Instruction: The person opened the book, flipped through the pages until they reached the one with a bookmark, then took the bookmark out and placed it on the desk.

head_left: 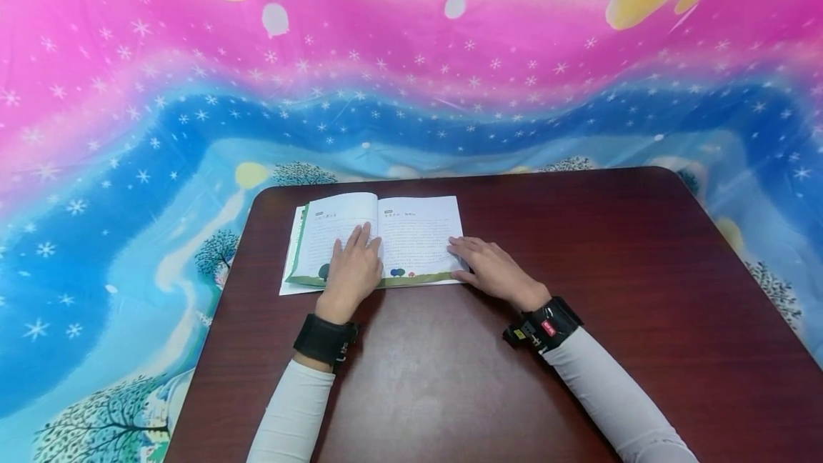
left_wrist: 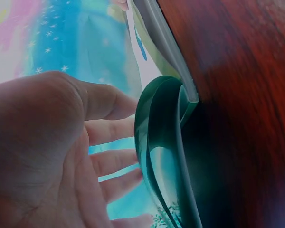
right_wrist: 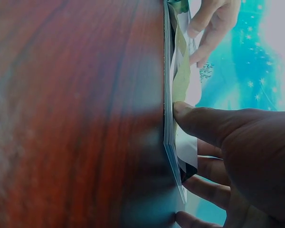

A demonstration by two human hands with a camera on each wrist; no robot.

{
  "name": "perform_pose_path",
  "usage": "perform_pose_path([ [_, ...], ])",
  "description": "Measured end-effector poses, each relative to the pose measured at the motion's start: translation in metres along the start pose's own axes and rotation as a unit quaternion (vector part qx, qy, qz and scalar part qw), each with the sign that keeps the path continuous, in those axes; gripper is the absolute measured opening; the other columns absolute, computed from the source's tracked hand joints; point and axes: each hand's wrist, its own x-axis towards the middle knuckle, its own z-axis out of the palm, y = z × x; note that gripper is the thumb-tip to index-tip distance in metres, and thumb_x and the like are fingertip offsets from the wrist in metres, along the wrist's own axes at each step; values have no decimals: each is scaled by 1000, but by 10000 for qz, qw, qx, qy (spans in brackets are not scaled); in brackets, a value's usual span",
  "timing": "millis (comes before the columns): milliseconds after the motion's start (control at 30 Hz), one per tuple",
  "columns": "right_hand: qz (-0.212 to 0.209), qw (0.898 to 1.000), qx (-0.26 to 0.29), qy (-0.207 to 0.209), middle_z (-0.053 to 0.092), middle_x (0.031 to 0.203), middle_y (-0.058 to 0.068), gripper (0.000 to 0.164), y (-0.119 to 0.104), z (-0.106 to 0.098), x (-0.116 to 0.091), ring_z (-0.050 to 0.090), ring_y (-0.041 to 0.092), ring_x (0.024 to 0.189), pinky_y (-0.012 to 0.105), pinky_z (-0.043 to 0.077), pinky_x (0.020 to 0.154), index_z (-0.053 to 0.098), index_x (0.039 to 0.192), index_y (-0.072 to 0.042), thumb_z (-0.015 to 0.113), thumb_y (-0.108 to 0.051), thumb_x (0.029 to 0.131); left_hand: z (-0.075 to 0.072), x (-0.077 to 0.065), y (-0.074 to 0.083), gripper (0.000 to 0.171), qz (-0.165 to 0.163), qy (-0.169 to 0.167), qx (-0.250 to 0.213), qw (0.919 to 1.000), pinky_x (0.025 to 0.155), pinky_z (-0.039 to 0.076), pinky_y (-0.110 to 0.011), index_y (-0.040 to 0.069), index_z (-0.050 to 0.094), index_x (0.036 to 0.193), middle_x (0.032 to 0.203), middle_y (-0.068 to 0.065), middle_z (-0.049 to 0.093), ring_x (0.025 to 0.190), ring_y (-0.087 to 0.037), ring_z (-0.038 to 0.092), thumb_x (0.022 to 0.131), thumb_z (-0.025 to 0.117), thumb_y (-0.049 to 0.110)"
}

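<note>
An open book (head_left: 421, 238) with printed text and small coloured trees along the foot of its pages lies on the table. Its left pages bow upward, and their curved green edge shows in the left wrist view. My left hand (head_left: 352, 263) rests on the left page beside the spine, fingers spread and extended. At the book's right edge is my right hand (head_left: 495, 269). Its thumb (right_wrist: 199, 121) touches the lower page edge near the corner, while the other fingers reach along the right side, fairly straight. Part of the left page is hidden under the left hand.
The dark reddish-brown table (head_left: 611, 256) has rounded far corners. Behind it hangs a pink and blue cloth (head_left: 411, 77) with snowflakes and trees. Black straps with small devices are on both wrists (head_left: 324, 338), above white sleeves (head_left: 292, 413).
</note>
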Motion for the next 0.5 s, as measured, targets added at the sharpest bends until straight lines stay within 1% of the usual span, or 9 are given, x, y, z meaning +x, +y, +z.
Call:
perform_pose_path([
  [133,39,10000,-22,-2,47,151,12,58,-1,-1,0,41,29,138,55,40,104,53,143,-6,59,-37,95,1,0,1,47,-45,-210,-141,9997,108,33,-61,5,58,138,156,-20,37,143,-36,32,95,55,25],
  [200,41,10000,-27,20,47,150,13,57,-2,-1,1,41,29,138,55,40,104,53,142,-6,59,-37,95,1,-1,2,49,-35,-357,-246,9991,108,33,-62,5,56,139,157,-20,34,144,-38,29,96,54,27],
  [267,55,10000,-45,41,47,150,12,57,-2,0,1,42,29,138,55,40,104,54,142,-6,59,-38,95,2,-1,5,53,-15,-549,-343,9979,109,31,-62,8,54,142,160,-19,29,146,-39,23,97,53,34],
  [367,59,9999,-96,88,48,150,11,57,-3,1,1,42,28,137,54,41,103,54,142,-7,58,-39,95,2,-2,10,65,102,-835,-385,9957,112,24,-63,11,49,147,162,-17,23,149,-38,14,95,51,50],
  [433,52,9998,-141,134,49,149,11,57,-2,2,1,43,27,136,54,42,102,54,142,-7,58,-38,95,1,-3,13,78,218,-970,-405,9942,114,20,-63,14,45,149,163,-16,20,150,-36,9,90,51,63],
  [500,53,9997,-166,177,50,148,11,57,-2,2,1,44,27,135,54,43,102,53,143,-7,59,-38,95,1,-4,17,89,350,-1031,-459,9930,114,16,-64,14,44,151,164,-15,19,151,-34,7,82,54,71],
])
